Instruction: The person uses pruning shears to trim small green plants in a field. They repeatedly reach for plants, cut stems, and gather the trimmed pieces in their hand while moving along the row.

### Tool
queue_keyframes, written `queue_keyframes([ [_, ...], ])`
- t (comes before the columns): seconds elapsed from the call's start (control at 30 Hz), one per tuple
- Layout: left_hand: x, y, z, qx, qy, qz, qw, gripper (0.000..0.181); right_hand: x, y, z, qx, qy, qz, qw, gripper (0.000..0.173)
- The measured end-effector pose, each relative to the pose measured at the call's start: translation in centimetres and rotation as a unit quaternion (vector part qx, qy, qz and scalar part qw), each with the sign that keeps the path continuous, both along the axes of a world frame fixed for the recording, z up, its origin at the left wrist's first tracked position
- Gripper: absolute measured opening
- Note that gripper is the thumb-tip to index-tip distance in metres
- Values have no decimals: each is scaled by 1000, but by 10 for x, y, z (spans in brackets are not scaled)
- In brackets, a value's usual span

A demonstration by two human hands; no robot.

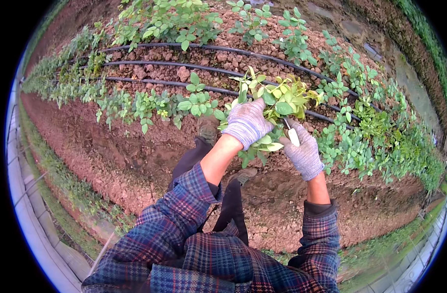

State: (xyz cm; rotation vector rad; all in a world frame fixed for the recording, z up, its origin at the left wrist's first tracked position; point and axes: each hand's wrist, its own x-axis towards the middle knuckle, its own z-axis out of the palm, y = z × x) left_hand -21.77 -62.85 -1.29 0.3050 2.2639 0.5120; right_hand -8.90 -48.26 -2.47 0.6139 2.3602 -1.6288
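My left hand (248,122), in a pale knitted work glove, is closed on a bunch of leafy green cuttings (282,97). Light green and yellowish leaves stick out above its fingers, and more leaves hang below the palm. Just to the right, my right hand (303,148), gloved alike, grips a small tool with a white handle (293,137) and a dark metal part. The tool's tip lies among the leaves, so its exact kind cannot be told. Both hands are over the near row of leafy plants, close together.
Black drip irrigation hoses (165,82) run along the raised soil bed (209,56). Leafy plants, rose-like in foliage (198,104), grow on both sides of the hoses. My shoes (243,175) stand on the dirt path (143,154) beside the bed. A wet furrow (410,84) lies beyond.
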Motion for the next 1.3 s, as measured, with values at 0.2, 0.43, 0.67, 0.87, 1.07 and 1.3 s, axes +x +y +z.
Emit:
queue_keyframes([
  [0.2,0,-5,1,31,6,64,997,67,7,9,7,-118,-73,-120,983,60],
  [0.43,7,-1,-2,-9,88,-92,992,58,-6,2,20,132,13,98,986,60],
  [0.67,5,-8,0,65,40,45,996,63,16,8,5,-129,-51,-185,973,56],
  [0.87,1,-12,-9,165,-55,139,975,71,22,26,22,44,-32,21,998,63],
  [1.07,3,-8,-10,168,-89,38,981,72,-3,21,29,149,-34,138,979,62],
  [1.3,-3,-7,-1,213,-104,76,968,67,-4,22,14,-149,-71,-193,967,58],
])
